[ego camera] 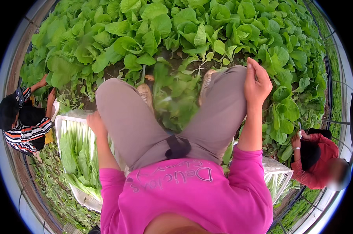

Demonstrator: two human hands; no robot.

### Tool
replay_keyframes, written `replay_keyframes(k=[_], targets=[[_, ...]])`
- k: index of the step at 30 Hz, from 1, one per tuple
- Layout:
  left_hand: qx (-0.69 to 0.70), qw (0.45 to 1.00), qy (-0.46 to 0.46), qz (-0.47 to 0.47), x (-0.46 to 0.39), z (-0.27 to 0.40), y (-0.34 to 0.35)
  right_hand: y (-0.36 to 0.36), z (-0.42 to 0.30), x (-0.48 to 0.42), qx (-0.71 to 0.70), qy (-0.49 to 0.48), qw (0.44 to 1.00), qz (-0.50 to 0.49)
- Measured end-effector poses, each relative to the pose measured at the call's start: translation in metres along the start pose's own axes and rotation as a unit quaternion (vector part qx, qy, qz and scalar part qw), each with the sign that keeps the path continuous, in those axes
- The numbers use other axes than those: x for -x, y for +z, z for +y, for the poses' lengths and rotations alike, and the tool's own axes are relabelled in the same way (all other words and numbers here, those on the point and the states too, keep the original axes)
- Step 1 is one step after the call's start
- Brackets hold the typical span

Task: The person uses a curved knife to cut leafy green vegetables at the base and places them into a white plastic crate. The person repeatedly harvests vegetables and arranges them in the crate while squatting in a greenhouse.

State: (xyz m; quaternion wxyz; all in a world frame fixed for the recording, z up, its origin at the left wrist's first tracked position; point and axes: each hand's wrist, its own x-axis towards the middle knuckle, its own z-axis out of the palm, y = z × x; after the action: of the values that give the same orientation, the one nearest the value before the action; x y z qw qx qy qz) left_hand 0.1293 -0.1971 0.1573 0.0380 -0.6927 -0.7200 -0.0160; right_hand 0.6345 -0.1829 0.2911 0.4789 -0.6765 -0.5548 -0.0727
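Note:
My left hand (pixel 96 124) is beside my left knee, at the inner rim of a white plastic crate (pixel 58 128). Its fingers are partly hidden, so whether they grip the rim cannot be told. Long leafy greens with white stalks (pixel 77 146) lie side by side in that crate. At the outer side of my right knee is my right hand (pixel 258 83), fingers curled together and nothing visible in them. Between my shoes, loose green leaves (pixel 176 99) cover the ground, partly blurred. Ahead grows a dense bed of leafy green plants (pixel 170 26).
A co-worker in a striped top (pixel 27 128) crouches at the left, hands among the plants. Another person in red (pixel 317 161) is at the right, beside a second white crate (pixel 277 172) holding greens. Cut leaves (pixel 56 184) litter the soil behind the left crate.

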Motion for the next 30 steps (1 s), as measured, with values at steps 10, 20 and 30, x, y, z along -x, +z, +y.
replay_keyframes(k=[10, 20, 30], targets=[[0.534, 0.820, -0.200, -0.057, -0.037, 0.000, -0.023, -0.020, 0.022, 0.009, -0.038, 0.076, 0.996, 0.034], [0.695, 0.652, -0.055, -0.298, -0.099, 0.073, -0.104, -0.030, 0.027, 0.016, -0.025, 0.079, 0.996, 0.031], [0.617, 0.749, 0.077, -0.231, -0.065, 0.114, -0.170, -0.032, 0.021, 0.019, -0.030, 0.071, 0.996, 0.041]])
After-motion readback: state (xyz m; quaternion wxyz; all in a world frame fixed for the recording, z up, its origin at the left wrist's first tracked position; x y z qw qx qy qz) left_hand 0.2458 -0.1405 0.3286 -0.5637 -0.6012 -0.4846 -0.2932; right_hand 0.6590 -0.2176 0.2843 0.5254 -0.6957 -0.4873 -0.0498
